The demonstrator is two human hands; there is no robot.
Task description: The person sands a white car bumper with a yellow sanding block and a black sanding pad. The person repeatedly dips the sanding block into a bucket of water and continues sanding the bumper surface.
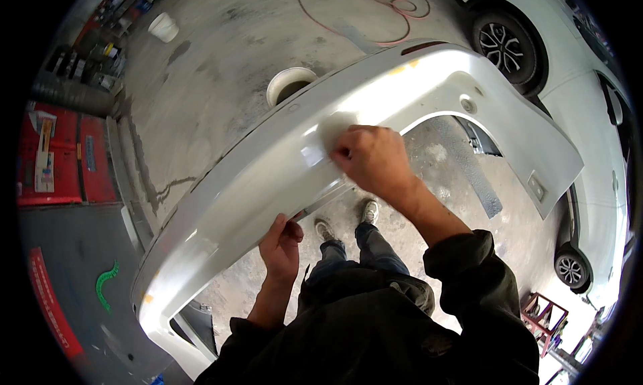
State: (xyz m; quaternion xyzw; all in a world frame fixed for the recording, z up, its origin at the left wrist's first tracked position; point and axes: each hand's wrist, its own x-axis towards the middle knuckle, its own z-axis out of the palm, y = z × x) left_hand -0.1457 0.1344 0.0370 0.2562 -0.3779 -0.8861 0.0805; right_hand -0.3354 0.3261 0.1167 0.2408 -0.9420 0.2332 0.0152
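Note:
A long white car bumper (234, 190) stretches diagonally across the view, its curved face turned up. My right hand (375, 157) is closed against the middle of that face, knuckles up. Whatever its curled fingers hold, if anything, is hidden. A dull greyish patch shows just beyond these fingers, and a bright pale patch lies beside them. My left hand (280, 251) is at the bumper's near edge, thumb over the face and fingers curled at the rim. Small yellowish marks show near both ends of the bumper.
Behind the bumper stands a white bucket (292, 83); another bucket (163, 28) is farther left. A red hose (402, 16) lies looped on the concrete floor. At right is a white car (583, 70). Red panels (94, 157) and a dark surface (74, 231) are at left.

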